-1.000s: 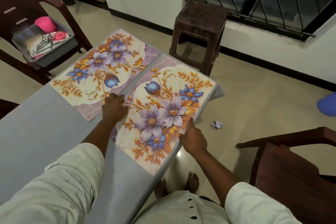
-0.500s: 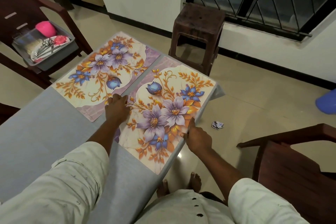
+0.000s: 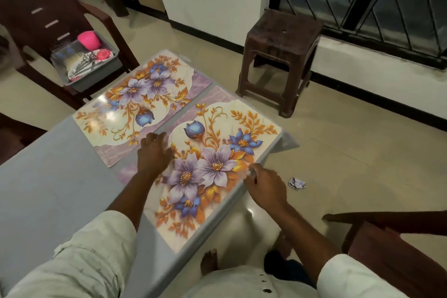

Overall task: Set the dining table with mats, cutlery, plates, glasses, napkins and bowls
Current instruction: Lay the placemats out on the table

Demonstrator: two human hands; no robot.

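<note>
1. The left hand (image 3: 153, 153) lay flat on the left edge of the near mat (image 3: 212, 164). Its fingers were spread a little and held nothing. They pressed down on the mat.
2. The right hand (image 3: 266, 186) was at the right edge of the same mat, by the table's side. Its fingers were curled, and they looked like they pinched the mat's edge. The picture was a bit blurry there, so the pinch was hard to see well.
3. The near mat had big purple and blue flowers with orange leaves. It lay on the gray table (image 3: 48, 189), close to the right edge.
4. The far mat (image 3: 140, 104) had the same flowers. It lay just beside the near mat, on its left. A thin strip of table showed between them.
5. Past the far mat, a gray tub (image 3: 96, 72) sat on a dark chair (image 3: 36, 7). In the tub were a pink cup (image 3: 89, 39) and some shiny cutlery (image 3: 84, 63).
6. A brown stool (image 3: 280, 55) stood on the floor behind the table.
7. A crumpled bit of paper (image 3: 297, 183) lay on the floor, near the right hand.
8. Another dark chair (image 3: 387, 244) stood to the right.
</note>
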